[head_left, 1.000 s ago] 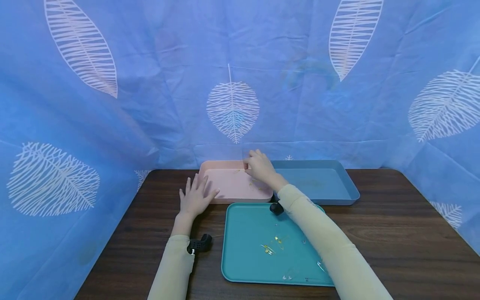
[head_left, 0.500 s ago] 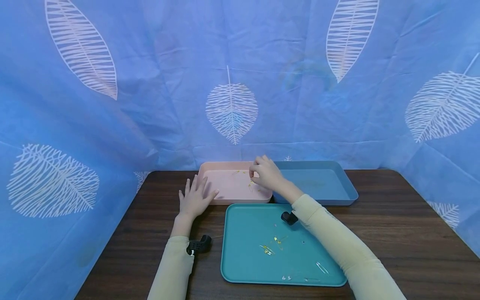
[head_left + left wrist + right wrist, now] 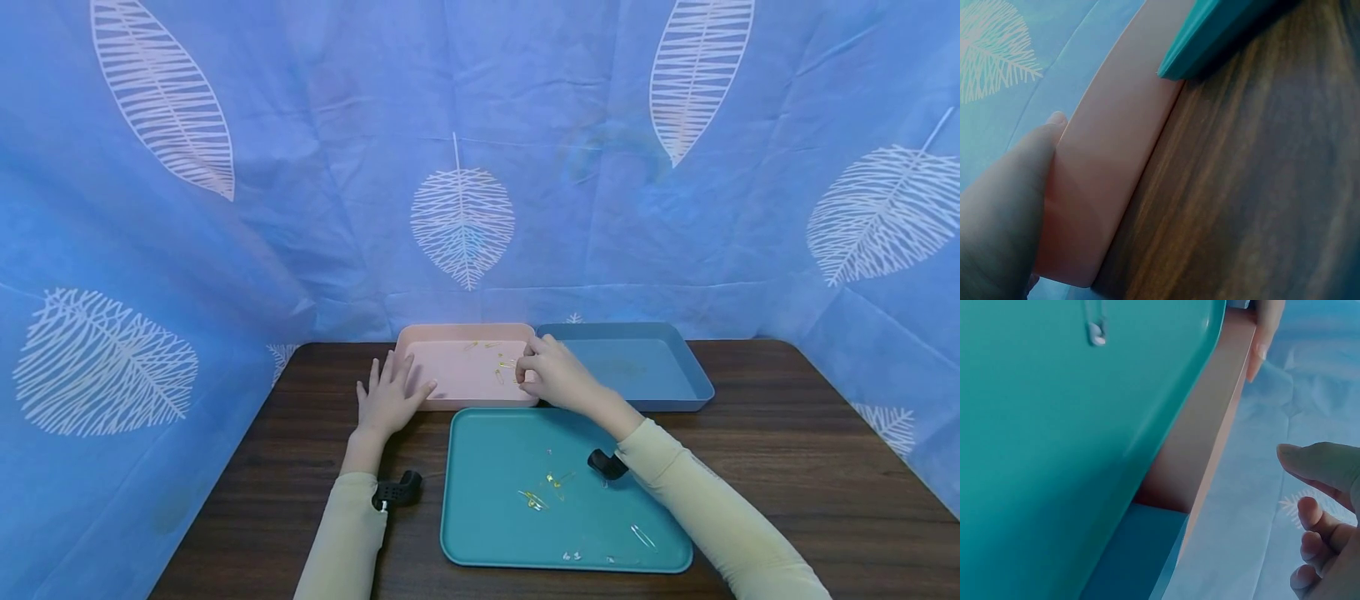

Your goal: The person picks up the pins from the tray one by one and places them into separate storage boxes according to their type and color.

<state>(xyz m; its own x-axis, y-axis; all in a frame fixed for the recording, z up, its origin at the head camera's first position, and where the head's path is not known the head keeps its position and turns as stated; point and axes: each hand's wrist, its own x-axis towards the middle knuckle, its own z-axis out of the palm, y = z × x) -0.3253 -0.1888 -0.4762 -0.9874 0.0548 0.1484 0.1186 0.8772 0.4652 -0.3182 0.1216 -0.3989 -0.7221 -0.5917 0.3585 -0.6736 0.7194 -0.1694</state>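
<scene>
Resting on the pink tray's (image 3: 459, 379) left edge, left hand (image 3: 384, 408) is kept spread | right hand (image 3: 564, 375) is held over its right end, fingers loosely bent | safety pins (image 3: 507, 364) are scattered inside, more pins (image 3: 534, 501) strewn on teal tray (image 3: 483, 525)

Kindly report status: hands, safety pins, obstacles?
Left hand at pink tray, left end; right hand, apparently empty, at right end; gold safety pins inside; no obstacle seen.
</scene>
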